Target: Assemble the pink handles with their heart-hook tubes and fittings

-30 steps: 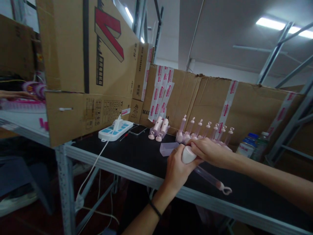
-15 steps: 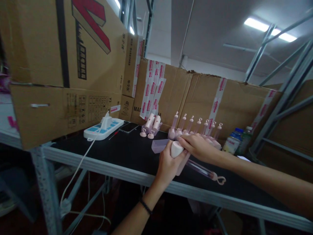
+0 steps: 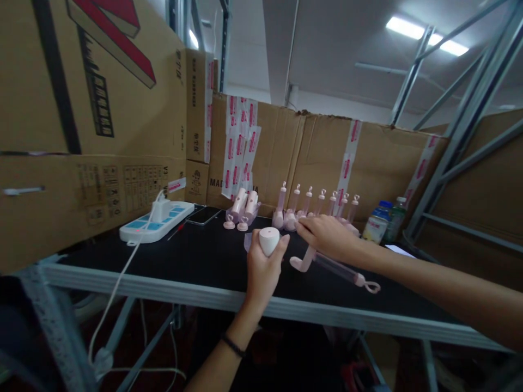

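Observation:
My left hand [image 3: 261,272] is closed around a white and pink piece with a rounded, flat-topped end [image 3: 269,240] that sticks up between thumb and fingers. To its right, my right hand [image 3: 324,234] is curled, palm down. A pink L-shaped piece [image 3: 303,262] comes out from under it, its foot pointing left. A clear tube with a pink heart-shaped loop [image 3: 343,270] also extends from beneath this hand, toward the lower right. Whether tube and pink piece are joined is hidden by the hand. A translucent lilac tray [image 3: 247,242] shows partly behind my left hand.
Along the cardboard back wall [image 3: 278,147] stand several clear tubes with pink loop tops [image 3: 308,201]. Pink cylinders [image 3: 240,204] and heart-loop caps [image 3: 229,222] sit left of them. A power strip [image 3: 157,222], phone [image 3: 203,215] and bottles [image 3: 378,222] lie farther out.
My hands have come apart: my left hand has drawn left with the white-ended piece. The pink L-shaped piece now shows between them under my right hand. The view has shifted slightly.

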Motion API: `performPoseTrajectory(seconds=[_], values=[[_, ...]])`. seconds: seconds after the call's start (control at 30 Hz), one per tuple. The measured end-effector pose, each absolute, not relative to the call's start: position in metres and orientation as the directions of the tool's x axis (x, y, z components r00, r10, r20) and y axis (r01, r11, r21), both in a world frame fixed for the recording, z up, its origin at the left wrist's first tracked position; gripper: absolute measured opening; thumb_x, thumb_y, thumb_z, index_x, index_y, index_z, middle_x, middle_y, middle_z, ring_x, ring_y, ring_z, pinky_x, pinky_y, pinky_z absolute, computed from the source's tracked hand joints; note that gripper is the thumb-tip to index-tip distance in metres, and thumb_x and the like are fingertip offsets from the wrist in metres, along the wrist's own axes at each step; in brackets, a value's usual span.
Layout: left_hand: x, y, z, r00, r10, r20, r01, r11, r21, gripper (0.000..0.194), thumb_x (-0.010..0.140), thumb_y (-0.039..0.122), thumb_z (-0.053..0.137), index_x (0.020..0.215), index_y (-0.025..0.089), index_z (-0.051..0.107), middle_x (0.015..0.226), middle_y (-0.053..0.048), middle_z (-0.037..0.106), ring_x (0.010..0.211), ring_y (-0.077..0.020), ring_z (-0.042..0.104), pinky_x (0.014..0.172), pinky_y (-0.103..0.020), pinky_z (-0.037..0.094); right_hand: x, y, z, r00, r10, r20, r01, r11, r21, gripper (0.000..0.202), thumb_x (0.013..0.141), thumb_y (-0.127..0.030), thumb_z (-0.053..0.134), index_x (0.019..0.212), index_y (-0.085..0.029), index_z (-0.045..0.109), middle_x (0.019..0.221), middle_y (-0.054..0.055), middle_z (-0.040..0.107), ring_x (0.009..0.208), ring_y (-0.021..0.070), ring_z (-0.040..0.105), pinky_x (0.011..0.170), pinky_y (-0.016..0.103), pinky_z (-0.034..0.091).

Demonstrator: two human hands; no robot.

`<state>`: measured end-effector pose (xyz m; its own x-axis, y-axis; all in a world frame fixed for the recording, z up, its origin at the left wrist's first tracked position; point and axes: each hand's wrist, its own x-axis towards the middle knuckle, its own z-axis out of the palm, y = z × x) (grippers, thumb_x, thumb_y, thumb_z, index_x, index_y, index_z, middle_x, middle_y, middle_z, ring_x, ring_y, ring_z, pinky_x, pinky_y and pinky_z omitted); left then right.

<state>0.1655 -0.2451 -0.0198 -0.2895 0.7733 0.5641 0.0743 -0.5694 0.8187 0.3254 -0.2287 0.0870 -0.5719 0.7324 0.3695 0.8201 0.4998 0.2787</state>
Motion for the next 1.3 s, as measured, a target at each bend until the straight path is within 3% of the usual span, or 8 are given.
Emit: performPoseTrajectory(seconds=[0.13, 0.23, 0.37, 0.5, 0.7, 0.9, 1.13, 1.3], values=[[0.159, -0.24, -0.021, -0.172, 0.808, 0.564, 0.085, -0.558, 0.826, 0.027, 0.094, 0.045, 0.061, 0.103, 0.023, 0.049, 0.091, 0.001, 0.06, 0.085, -0.0179, 0.061, 0.08, -0.029, 0.048, 0.34, -0.244, 0.071, -0.579, 0.708, 0.403, 0.81, 0.446, 0.381, 0.035, 0.109, -0.036, 0.038, 0.102, -0.016, 0.066, 0.097, 0.014, 0.072, 0.083, 0.024, 0.069, 0.066, 0.03, 0.037], [0.157, -0.241, -0.021, -0.036, 0.842, 0.539, 0.077, -0.535, 0.841, 0.025, 0.096, 0.041, 0.055, 0.112, 0.022, 0.048, 0.102, -0.002, 0.061, 0.099, -0.0195, 0.061, 0.092, -0.031, 0.046, 0.347, -0.259, 0.044, -0.565, 0.729, 0.386, 0.815, 0.42, 0.4, 0.037, 0.109, -0.039, 0.036, 0.11, -0.017, 0.065, 0.101, 0.012, 0.071, 0.075, 0.0218, 0.07, 0.056, 0.03, 0.036], [0.158, -0.243, -0.022, 0.121, 0.842, 0.526, 0.096, -0.537, 0.838, 0.028, 0.094, 0.04, 0.059, 0.111, 0.021, 0.047, 0.103, -0.001, 0.059, 0.099, -0.0196, 0.058, 0.092, -0.032, 0.044, 0.351, -0.276, 0.007, -0.54, 0.735, 0.409, 0.828, 0.378, 0.414, 0.037, 0.105, -0.044, 0.049, 0.13, -0.019, 0.059, 0.111, 0.011, 0.07, 0.073, 0.0196, 0.072, 0.051, 0.028, 0.039], [0.158, -0.242, -0.023, 0.186, 0.84, 0.509, 0.053, -0.526, 0.849, 0.027, 0.092, 0.038, 0.062, 0.109, 0.021, 0.049, 0.1, 0.0, 0.058, 0.096, -0.0189, 0.057, 0.09, -0.03, 0.045, 0.355, -0.283, -0.014, -0.522, 0.739, 0.425, 0.843, 0.374, 0.386, 0.032, 0.102, -0.047, 0.054, 0.114, -0.021, 0.068, 0.119, 0.01, 0.071, 0.075, 0.0196, 0.073, 0.053, 0.028, 0.045], [0.159, -0.239, -0.023, 0.177, 0.845, 0.504, 0.019, -0.515, 0.857, 0.029, 0.089, 0.035, 0.067, 0.11, 0.02, 0.054, 0.104, -0.001, 0.063, 0.099, -0.0205, 0.06, 0.09, -0.03, 0.046, 0.359, -0.279, 0.017, -0.463, 0.758, 0.458, 0.886, 0.407, 0.221, 0.042, 0.103, -0.05, 0.05, 0.131, -0.023, 0.067, 0.112, 0.009, 0.077, 0.079, 0.0262, 0.077, 0.058, 0.032, 0.051], [0.158, -0.232, -0.027, 0.209, 0.826, 0.524, -0.024, -0.532, 0.847, 0.034, 0.088, 0.039, 0.071, 0.112, 0.02, 0.058, 0.105, -0.003, 0.066, 0.1, -0.0218, 0.061, 0.089, -0.03, 0.047, 0.35, -0.247, 0.076, -0.668, 0.57, 0.479, 0.595, 0.795, -0.117, 0.028, 0.102, -0.031, 0.056, 0.12, -0.023, 0.077, 0.123, 0.005, 0.076, 0.108, 0.0228, 0.073, 0.092, 0.031, 0.055], [0.158, -0.233, -0.031, 0.203, 0.804, 0.559, -0.056, -0.561, 0.826, 0.032, 0.088, 0.034, 0.072, 0.113, 0.019, 0.06, 0.107, -0.003, 0.066, 0.102, -0.0217, 0.061, 0.09, -0.03, 0.046, 0.335, -0.226, 0.094, -0.753, 0.574, 0.321, 0.524, 0.819, -0.234, 0.023, 0.095, -0.029, 0.064, 0.106, -0.02, 0.083, 0.09, 0.005, 0.081, 0.076, 0.0192, 0.073, 0.07, 0.026, 0.052], [0.158, -0.23, -0.034, 0.207, 0.794, 0.572, -0.068, -0.571, 0.818, 0.031, 0.087, 0.031, 0.072, 0.114, 0.019, 0.061, 0.105, -0.003, 0.067, 0.101, -0.0213, 0.061, 0.089, -0.029, 0.046, 0.335, -0.222, 0.105, -0.79, 0.563, 0.244, 0.498, 0.821, -0.28, 0.028, 0.094, -0.037, 0.066, 0.105, -0.018, 0.083, 0.079, 0.005, 0.079, 0.068, 0.0163, 0.068, 0.065, 0.025, 0.048]])
